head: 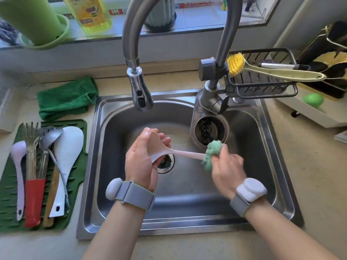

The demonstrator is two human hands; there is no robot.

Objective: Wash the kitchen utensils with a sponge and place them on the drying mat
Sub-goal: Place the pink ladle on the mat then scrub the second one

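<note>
Head view: the pink spoon (pixel 176 153) was held over the sink (pixel 262 147) drain, long axis running left-right. Its bowl end was gripped by the left hand (pixel 144 156), while the handle tip was wrapped in the green sponge (pixel 212 153) pinched by the right hand (pixel 227 169). The drying mat (pixel 78 166) was way off past the sink's left edge, so the left hand was judged nearer.

I see a pale pink spoon (pixel 180 152) and mint-green sponge (pixel 213 154) over the grey steel sink (pixel 187 218); left of the sink, a dark green ridged mat (pixel 78 166) and a green cloth (pixel 67 98).
</note>
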